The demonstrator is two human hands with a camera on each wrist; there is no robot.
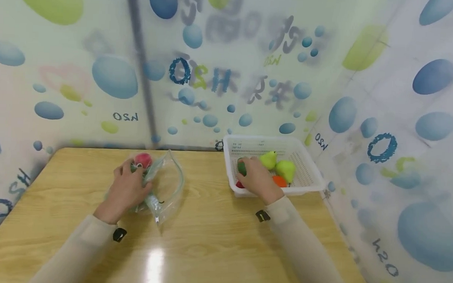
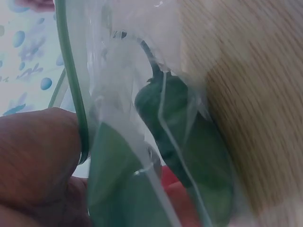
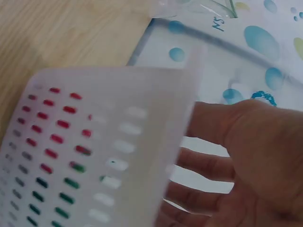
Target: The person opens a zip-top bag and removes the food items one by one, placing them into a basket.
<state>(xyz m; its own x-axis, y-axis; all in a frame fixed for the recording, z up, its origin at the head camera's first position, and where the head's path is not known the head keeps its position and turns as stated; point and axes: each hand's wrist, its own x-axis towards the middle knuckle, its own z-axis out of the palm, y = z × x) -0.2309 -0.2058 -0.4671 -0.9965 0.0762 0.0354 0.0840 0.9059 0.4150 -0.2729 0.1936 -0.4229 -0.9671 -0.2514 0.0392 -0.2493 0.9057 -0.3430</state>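
My left hand (image 1: pixel 126 189) grips a clear zip bag (image 1: pixel 174 183) with a green seal, at the left of the table. Through the plastic, the left wrist view shows dark green peppers (image 2: pixel 173 118), one with a curved stem. A pinkish-red round item (image 1: pixel 143 160) shows beyond my left fingers. My right hand (image 1: pixel 258 179) reaches over the near wall of a white plastic basket (image 1: pixel 311 188), with fingers extended in the right wrist view (image 3: pixel 208 165). Its fingers are beside a dark green item (image 1: pixel 242 167); the fingertips are hidden by the basket wall.
Two yellow-green pears (image 1: pixel 285 170), an orange item (image 1: pixel 280 181) and a red item (image 1: pixel 239 185) lie in the basket. The wooden table (image 1: pixel 204 240) runs back to a patterned curtain (image 1: pixel 229 75); another patterned wall (image 1: pixel 398 164) borders it on the right.
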